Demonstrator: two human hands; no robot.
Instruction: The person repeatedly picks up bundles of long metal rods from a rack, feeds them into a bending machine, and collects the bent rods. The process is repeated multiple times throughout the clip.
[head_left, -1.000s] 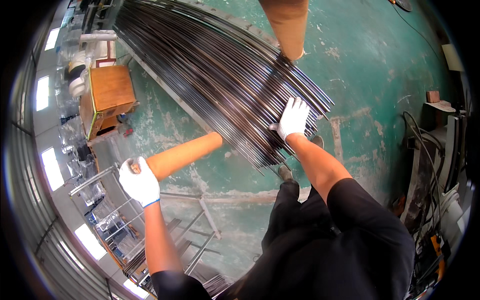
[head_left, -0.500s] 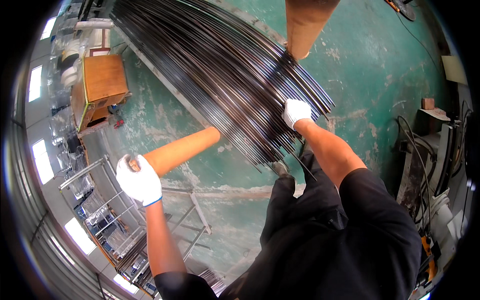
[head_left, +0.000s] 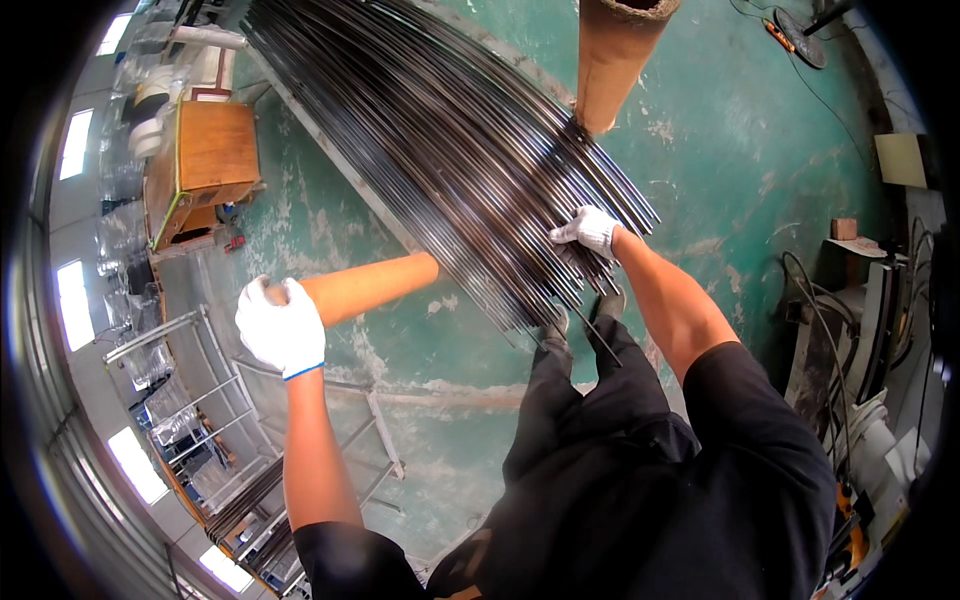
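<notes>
A broad bundle of long, thin dark metal rods (head_left: pixel 430 150) stretches from the upper left toward my feet, with uneven near ends. My right hand (head_left: pixel 592 231), in a white knit glove, is closed on rods near those ends at the bundle's right side. Its thumb points left across them, and the lower fingers are partly hidden between the rods. My left hand (head_left: pixel 280 322), gloved too, is wrapped round the upper end of a brown cardboard tube (head_left: pixel 375 287) beside the bundle's left edge. Another brown tube (head_left: pixel 620 65) rises on the far right side of the rods.
Green worn floor (head_left: pixel 720 240) surrounds the bundle. To the left stand an orange-brown wooden box (head_left: pixel 218 145) and a grey metal frame rack (head_left: pixel 385 440). A machine with dark cables (head_left: pixel 825 330) is at the right. My shoes (head_left: pixel 610 303) are close to the rod ends.
The right hand has shifted slightly toward me and turned, so its thumb now shows over the rods. The left hand keeps its hold on the tube. The view has tilted a little.
</notes>
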